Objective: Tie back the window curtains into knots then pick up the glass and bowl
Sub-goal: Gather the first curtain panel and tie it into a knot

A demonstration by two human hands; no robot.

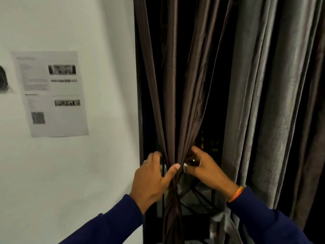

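Note:
A dark brown curtain (177, 95) hangs at the window's left side, gathered into a narrow bunch at waist height. My left hand (154, 176) grips the bunch from the left, thumb across its front. My right hand (204, 166) pinches the same bunch from the right, fingers curled into the folds. Below the hands the brown cloth twists downward. A grey curtain (274, 103) hangs in straight folds to the right. No glass or bowl is in view.
A white wall (70, 173) fills the left, with a printed sheet (51, 94) stuck to it and a dark object (3, 80) at the far left edge. Behind the curtains lies a dark window opening (211, 138). Loose grey cloth (219, 224) bunches low between the curtains.

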